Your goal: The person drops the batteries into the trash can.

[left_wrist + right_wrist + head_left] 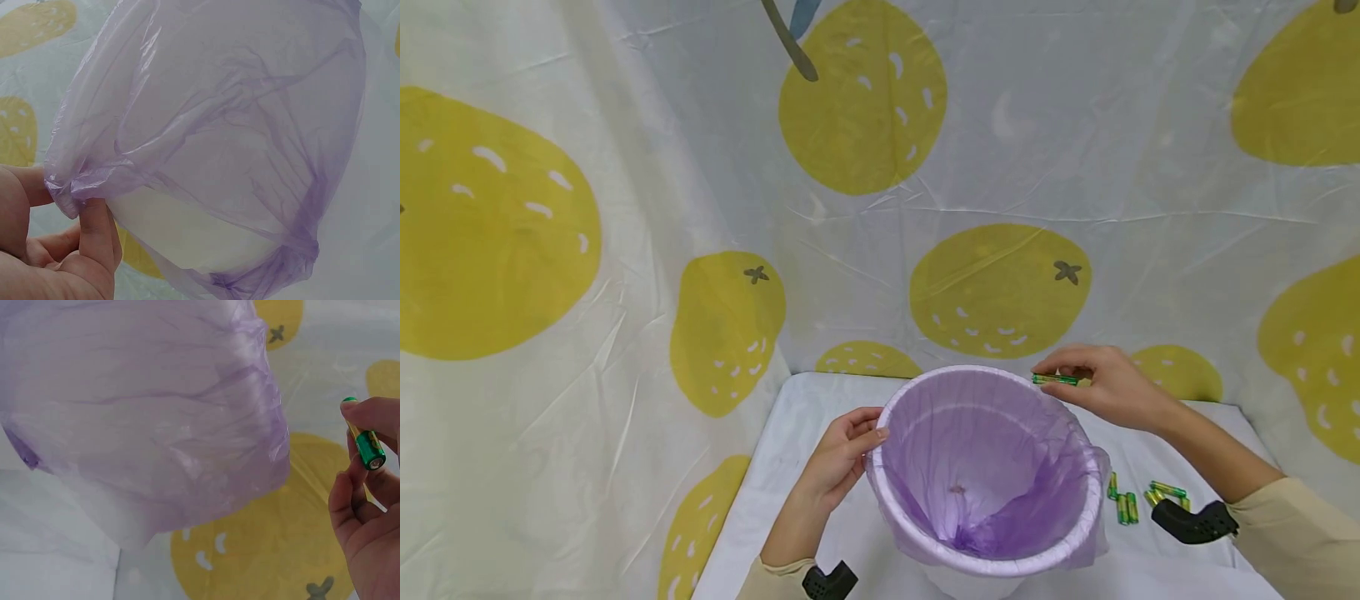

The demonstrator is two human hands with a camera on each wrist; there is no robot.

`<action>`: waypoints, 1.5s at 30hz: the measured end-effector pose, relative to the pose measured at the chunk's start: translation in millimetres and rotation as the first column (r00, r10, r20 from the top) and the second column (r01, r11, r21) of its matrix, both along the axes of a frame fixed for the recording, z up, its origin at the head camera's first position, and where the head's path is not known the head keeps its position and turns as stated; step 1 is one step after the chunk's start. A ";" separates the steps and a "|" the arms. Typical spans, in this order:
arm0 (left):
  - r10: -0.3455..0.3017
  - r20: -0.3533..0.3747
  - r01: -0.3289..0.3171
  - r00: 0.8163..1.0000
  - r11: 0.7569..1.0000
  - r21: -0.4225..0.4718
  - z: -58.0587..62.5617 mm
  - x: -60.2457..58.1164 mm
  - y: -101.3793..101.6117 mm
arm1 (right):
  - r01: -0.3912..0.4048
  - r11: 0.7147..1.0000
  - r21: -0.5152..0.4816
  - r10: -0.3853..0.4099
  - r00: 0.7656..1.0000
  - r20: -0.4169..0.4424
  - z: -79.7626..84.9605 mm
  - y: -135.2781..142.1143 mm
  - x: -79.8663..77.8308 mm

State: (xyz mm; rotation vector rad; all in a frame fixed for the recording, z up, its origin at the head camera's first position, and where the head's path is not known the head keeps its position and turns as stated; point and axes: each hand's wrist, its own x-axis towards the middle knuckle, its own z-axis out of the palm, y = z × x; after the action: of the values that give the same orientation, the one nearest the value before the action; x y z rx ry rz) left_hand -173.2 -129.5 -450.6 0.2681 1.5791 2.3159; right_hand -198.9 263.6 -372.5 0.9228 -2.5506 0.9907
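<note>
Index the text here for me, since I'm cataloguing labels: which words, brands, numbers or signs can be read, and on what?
Readable text: none.
Held battery: any print is too small and blurred to read.
Loose batteries: too small to read.
Bag: no lettering visible.

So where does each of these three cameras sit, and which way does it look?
Head: worn on the person's head, facing forward and down at the bin and loose batteries; left hand, right hand and both forearms show.
Left wrist: on that wrist, facing the outside of the purple bag; part of the left hand shows.
Right wrist: on that wrist, facing the bag's outside and the held battery; part of the right hand shows.
Shared: head and right wrist both show that battery pinched.
</note>
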 end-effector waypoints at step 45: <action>-0.005 0.004 0.005 1.000 1.000 0.007 -3.7 -3.8 3.2 | -0.201 0.977 0.069 0.204 0.978 -0.033 -3.5 -49.4 -26.5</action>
State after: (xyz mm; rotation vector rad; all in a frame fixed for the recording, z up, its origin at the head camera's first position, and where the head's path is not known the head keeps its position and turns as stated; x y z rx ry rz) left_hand -177.0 -126.3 -454.2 0.2687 1.5664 2.3174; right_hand -225.4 214.2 -376.0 1.2289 -2.5064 0.9360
